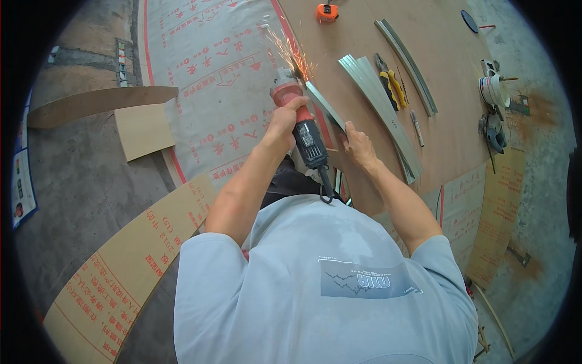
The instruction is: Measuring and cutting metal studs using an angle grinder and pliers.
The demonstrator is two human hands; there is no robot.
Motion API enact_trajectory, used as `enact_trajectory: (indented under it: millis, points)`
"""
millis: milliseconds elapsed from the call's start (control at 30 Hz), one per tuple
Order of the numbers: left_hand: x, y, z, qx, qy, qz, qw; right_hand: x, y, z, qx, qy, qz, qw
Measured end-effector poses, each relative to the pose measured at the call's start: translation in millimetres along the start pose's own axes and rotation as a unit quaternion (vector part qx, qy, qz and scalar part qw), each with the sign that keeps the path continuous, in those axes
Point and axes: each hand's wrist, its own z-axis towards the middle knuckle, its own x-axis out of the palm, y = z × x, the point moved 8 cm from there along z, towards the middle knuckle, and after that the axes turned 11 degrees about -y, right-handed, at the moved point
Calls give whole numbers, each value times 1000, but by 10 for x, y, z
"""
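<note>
1. My left hand [285,121] is wrapped tight around the red and black grinder [300,124], fingers curled all the way round the body.
2. My right hand [357,145] pins the near end of the metal strip [324,106] to the brown board [436,139], fingers pressed together on it.
3. Sparks [288,48] fly off the grinder's far end, where it meets the strip.
4. Further out: more metal strips [379,103], yellow pliers [393,82], a marker [416,127], and an orange tape measure [327,12] at the far edge.

Around us we've got an orange tape measure [327,12], yellow-handled snips [391,82] beside a marker [417,127], 2 more curved metal strips [407,56], a white bucket [494,90], and plywood offcuts [144,130] on the floor.
</note>
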Motion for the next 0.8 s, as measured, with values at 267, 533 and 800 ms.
enact_trajectory:
  millis: [267, 533, 800]
  points:
    - [-181, 113, 283, 2, -1, -53, 999, 16, -36, 15, -2, -7, 13, 1000]
    - [-104, 148, 173, -16, 0, -8, 1000, -13, 6, 19, -1, 5, 2, 1000]
    - [-15, -139, -220, 86, 29, -11, 996, -29, -28, 13, 12, 10, 7, 1000]
